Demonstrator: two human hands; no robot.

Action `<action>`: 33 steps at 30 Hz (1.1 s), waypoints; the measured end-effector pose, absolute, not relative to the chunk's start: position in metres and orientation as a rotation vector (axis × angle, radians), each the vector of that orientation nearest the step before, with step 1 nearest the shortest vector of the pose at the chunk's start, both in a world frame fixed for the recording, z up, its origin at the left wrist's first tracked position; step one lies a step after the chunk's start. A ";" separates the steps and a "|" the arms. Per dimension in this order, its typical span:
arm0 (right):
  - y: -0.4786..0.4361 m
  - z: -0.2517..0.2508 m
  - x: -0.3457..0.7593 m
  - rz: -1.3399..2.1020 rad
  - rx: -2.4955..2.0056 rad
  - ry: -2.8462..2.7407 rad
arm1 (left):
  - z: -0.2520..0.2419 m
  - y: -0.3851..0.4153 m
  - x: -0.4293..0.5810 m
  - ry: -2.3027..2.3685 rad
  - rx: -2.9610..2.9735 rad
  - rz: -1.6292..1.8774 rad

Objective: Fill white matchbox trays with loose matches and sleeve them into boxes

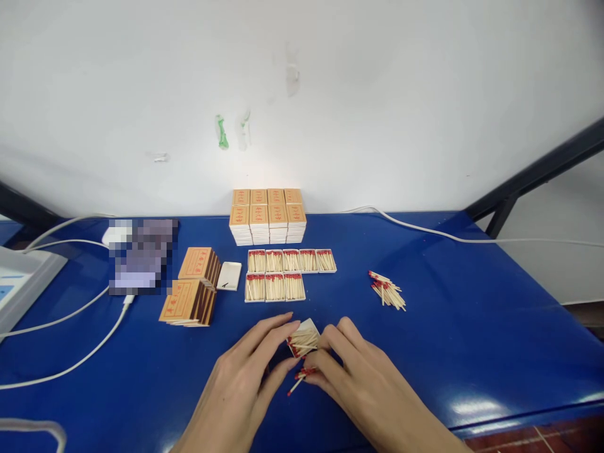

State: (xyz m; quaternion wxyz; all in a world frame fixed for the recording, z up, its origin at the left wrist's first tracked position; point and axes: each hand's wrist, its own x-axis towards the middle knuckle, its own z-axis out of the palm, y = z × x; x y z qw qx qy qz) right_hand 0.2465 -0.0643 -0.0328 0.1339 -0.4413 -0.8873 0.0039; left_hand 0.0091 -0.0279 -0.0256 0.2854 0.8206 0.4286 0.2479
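Note:
My left hand (245, 371) grips a small white matchbox tray (308, 324) between thumb and fingers at its left side. Matches (306, 340) lie inside, red heads toward the lower left, some askew. At the tray's right side, my right hand (356, 371) has bent fingers closed on a few matches (302, 375), whose red heads poke out below the tray. Beyond the hands stand two rows of filled matchbox trays (275, 287), heads pointing away from me. To the right lies a loose pile of matches (387, 292).
Orange matchbox covers (182, 301) are stacked at left, next to a white tray (229, 277) with a small dark mark inside. Stacked matchboxes (267, 215) stand against the wall. A pixelated object (144, 255) and white cables (106, 355) lie on the blue table (453, 340).

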 end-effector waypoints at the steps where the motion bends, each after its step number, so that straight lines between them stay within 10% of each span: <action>1: -0.064 -0.033 0.246 -0.024 -1.261 -2.581 | -0.025 -0.028 0.010 1.150 2.205 0.668; 24: -0.030 -0.004 0.242 -0.424 -1.240 -2.559 | -0.035 -0.032 0.014 1.197 2.106 0.733; 33: -0.029 -0.001 0.249 0.162 -1.278 -2.455 | -0.035 -0.033 0.010 1.199 2.052 0.731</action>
